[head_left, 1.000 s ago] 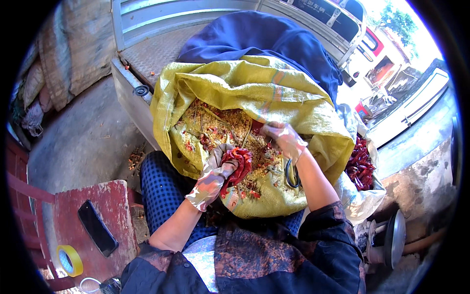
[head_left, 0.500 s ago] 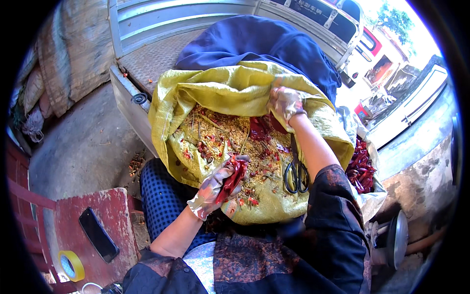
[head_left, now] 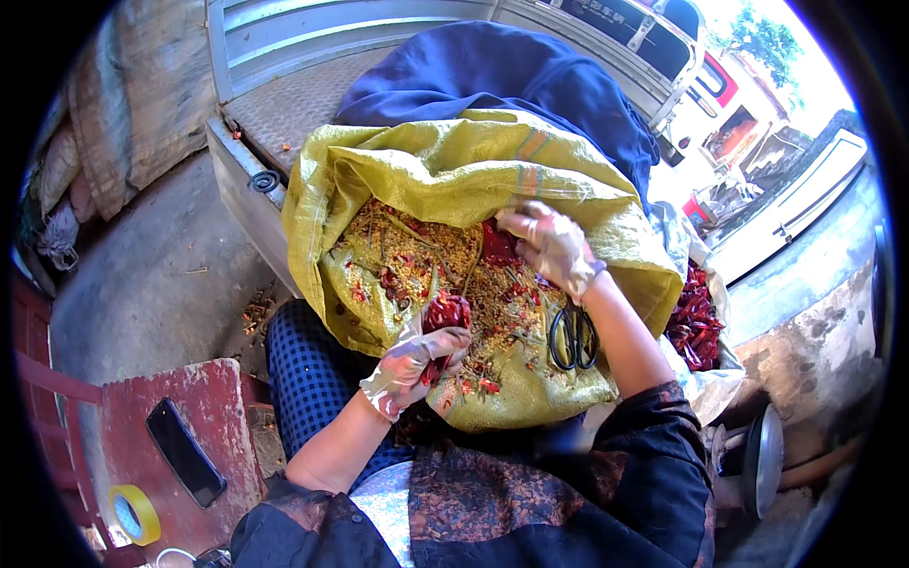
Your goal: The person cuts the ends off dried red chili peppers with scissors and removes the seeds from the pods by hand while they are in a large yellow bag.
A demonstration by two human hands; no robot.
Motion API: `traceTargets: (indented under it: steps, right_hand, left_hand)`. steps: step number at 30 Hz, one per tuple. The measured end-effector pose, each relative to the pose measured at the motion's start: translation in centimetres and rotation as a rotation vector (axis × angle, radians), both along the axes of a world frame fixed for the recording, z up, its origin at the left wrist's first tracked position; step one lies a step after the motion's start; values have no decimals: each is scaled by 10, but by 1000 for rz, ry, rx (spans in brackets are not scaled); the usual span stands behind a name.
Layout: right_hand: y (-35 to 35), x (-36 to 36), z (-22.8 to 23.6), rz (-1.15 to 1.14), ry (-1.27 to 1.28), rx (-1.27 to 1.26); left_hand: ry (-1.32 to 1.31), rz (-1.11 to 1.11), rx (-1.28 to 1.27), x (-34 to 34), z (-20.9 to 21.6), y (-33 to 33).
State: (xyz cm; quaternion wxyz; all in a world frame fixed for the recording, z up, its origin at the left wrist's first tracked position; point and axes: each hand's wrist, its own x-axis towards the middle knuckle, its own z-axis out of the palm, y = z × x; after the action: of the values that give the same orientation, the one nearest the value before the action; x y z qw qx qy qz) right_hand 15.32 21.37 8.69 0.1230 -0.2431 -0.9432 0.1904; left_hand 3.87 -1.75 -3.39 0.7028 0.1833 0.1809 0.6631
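Observation:
My left hand (head_left: pixel 417 364), in a pale stained glove, is closed around several dried red chili peppers (head_left: pixel 445 310) held upright over the near edge of a yellow woven sack (head_left: pixel 530 402). My gloved right hand (head_left: pixel 554 248) reaches over the sack's far side, beside a dark red heap of chilies (head_left: pixel 497 243). Its fingers are bent, and whether they grip a chili is hard to make out. Yellow seeds (head_left: pixel 426 237), stems and red scraps lie on the sack. Black-handled scissors (head_left: pixel 573 338) rest there below my right hand, their blades partly hidden.
Dark blue cloth (head_left: pixel 502 71) lies behind the sack on a metal cart bed (head_left: pixel 294 104). At the right stands a white bag (head_left: pixel 715 383) of red chilies. A worn red chair (head_left: pixel 180 379) at the left holds a phone (head_left: pixel 186 452) and yellow tape (head_left: pixel 134 514).
My right hand has come down off the sack's raised fold, toward me. My left hand has turned, so the chilies now stand up out of its fist.

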Motion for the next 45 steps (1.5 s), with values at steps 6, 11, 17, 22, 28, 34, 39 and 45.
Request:
traceTargets:
  steps: [6,11,17,22,28,34,39,45]
  right_hand:
    - [-12,8,-18,219,-152,424]
    - [-37,14,-7,147,195,118]
    - [-99,44,13,38,261,-187]
    - [-137,46,-2,-74,393,-778]
    - [-47,44,-53,-122,510,-800]
    - [-9,25,-29,-115,-286,364]
    - [-11,9,-22,-197,-263,199]
    - [7,4,-28,-159,-211,260]
  left_hand:
    - [89,158,19,8,15,1]
    - [155,285,15,3,27,-1]
    - [292,284,124,9,41,1]
    - [349,261,175,19,39,12]
    - [307,221,-22,15,21,4]
    - [18,195,15,8,37,-3]
    - [11,118,69,2,37,-3]
    - [28,142,-19,3,23,-7]
